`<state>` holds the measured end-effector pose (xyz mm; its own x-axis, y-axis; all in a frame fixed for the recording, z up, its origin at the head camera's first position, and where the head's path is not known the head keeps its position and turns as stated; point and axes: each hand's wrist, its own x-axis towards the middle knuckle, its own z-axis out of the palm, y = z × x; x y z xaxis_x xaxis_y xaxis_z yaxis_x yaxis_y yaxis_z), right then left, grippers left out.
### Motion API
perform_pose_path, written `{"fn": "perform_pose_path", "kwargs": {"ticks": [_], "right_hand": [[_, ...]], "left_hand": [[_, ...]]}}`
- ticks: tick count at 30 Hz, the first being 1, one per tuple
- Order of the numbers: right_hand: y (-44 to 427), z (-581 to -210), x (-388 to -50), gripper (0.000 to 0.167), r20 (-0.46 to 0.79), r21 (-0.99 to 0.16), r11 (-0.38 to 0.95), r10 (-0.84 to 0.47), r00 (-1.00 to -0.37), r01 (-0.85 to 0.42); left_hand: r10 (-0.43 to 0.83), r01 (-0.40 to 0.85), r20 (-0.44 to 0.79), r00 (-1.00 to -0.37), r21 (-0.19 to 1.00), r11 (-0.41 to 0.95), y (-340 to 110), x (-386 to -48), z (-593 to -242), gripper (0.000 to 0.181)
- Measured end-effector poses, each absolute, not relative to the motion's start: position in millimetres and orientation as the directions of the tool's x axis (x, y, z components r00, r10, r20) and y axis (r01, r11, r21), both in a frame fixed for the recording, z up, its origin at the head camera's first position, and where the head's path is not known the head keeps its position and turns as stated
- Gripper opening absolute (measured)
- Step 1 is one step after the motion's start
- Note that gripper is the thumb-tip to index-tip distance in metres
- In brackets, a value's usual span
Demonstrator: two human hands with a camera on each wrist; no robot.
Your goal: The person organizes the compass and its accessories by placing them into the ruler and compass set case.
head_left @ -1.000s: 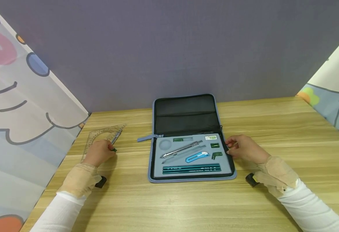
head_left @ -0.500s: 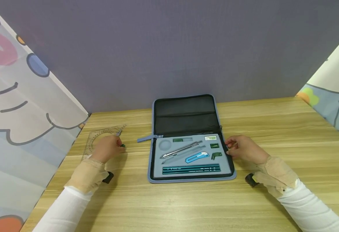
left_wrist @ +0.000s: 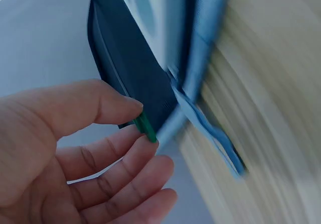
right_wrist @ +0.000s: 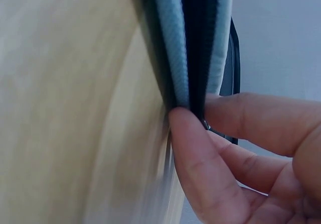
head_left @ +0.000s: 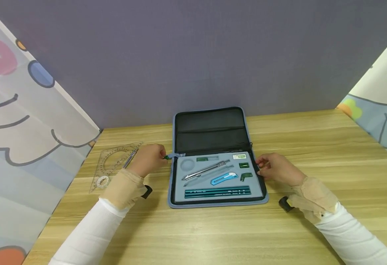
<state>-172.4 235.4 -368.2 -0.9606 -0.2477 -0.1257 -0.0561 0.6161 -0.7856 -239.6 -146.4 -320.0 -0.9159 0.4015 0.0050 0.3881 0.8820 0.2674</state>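
Left hand (head_left: 148,159) pinches a small green piece (left_wrist: 145,127) between thumb and fingertips, just beside the case (head_left: 213,141) on its left, not in the tray (head_left: 180,187). Right hand (head_left: 281,170) grips the case's right edge.

Seated already, between the two grips: compass (head_left: 206,170), blue cutter (head_left: 224,178), pencils (head_left: 217,192), white block (head_left: 239,156), a few green bits (head_left: 244,165).

Not seated: the pinched piece, plus clear set square (head_left: 102,165), white ring (head_left: 98,182) and slim metal tool (head_left: 130,158), all left of the left grip. Round recess (head_left: 187,165) and long slot (head_left: 196,181), right of that grip, look bare.

My read: mostly filled. Can't tell which recess suits the pinched piece.
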Motion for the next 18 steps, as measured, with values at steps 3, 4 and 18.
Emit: {"fn": "perform_pose_path", "kwargs": {"ticks": [3,4,18], "right_hand": [[235,-368,-173,0.031,-0.137,-0.784,0.619,-0.237,-0.962,-0.041],[235,-367,-173,0.032,-0.141,-0.784,0.620,-0.236,-0.961,-0.037],[237,-369,-173,0.031,-0.134,-0.798,0.601,-0.247,-0.960,-0.044]], "left_hand": [[0.427,0.415,0.010,-0.904,0.260,0.872,-130,-239,-319,0.011],[0.434,0.421,0.006,-0.901,0.255,0.870,-125,-239,-319,0.011],[0.543,0.525,-0.003,-0.840,0.250,0.813,-73,-238,-326,0.012]]}}
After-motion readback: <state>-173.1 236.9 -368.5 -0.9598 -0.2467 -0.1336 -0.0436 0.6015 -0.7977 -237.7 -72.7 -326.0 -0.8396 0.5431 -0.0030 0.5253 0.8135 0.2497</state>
